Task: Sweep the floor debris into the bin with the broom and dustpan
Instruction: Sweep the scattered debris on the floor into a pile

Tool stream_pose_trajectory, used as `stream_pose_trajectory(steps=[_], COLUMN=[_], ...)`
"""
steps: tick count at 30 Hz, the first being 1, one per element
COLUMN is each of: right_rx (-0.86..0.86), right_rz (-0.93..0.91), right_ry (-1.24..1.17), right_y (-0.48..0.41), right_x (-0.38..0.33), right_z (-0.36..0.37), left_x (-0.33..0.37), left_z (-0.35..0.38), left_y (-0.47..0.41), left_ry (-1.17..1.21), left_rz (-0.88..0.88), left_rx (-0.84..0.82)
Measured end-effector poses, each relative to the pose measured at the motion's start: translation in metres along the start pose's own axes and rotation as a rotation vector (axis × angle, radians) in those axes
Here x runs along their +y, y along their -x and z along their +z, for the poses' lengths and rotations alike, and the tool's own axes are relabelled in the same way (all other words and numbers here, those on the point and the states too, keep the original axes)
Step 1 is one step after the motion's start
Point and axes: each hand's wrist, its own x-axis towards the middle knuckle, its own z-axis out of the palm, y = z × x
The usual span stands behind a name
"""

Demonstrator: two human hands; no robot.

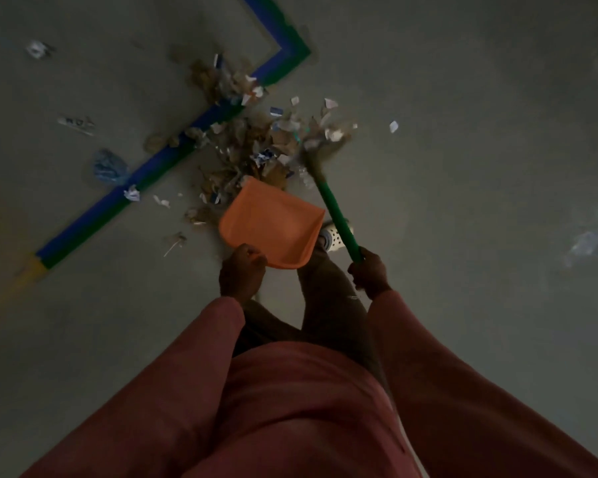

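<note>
An orange dustpan (271, 225) is held low over the grey floor, its far edge against a heap of paper scraps and dry leaves (256, 143). My left hand (241, 272) grips the pan's near end. My right hand (369, 272) is closed around the green handle of a broom (335, 215), whose blurred bristles (320, 146) sit at the right side of the heap. No bin is in view.
Blue and green floor tape (173, 157) runs in an L under the heap. Loose scraps lie to the left: a crumpled blue bag (109, 167), a white wad (132, 194), a wrapper (76, 123). My shoe (330, 238) stands beside the pan.
</note>
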Motion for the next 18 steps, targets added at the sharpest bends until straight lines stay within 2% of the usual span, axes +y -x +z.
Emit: stream_pose_trajectory(steps=[7,12,18], right_rx=[0.03,0.103,0.261], right_rz=[-0.03,0.035,0.063], right_ry=[0.074,0.063,0.064], right_y=[0.039,0.047,0.042], right_x=[0.072,0.115,0.109], right_z=[-0.105,-0.146,-0.172], left_x=[0.073,0.112,0.136], left_z=[0.027,0.046,0.059], left_y=[-0.014,-0.022,-0.02], left_ry=[0.025,0.0,-0.051], left_rz=[-0.04,0.034,0.116], left_rx=[-0.023,-0.043,-0.044])
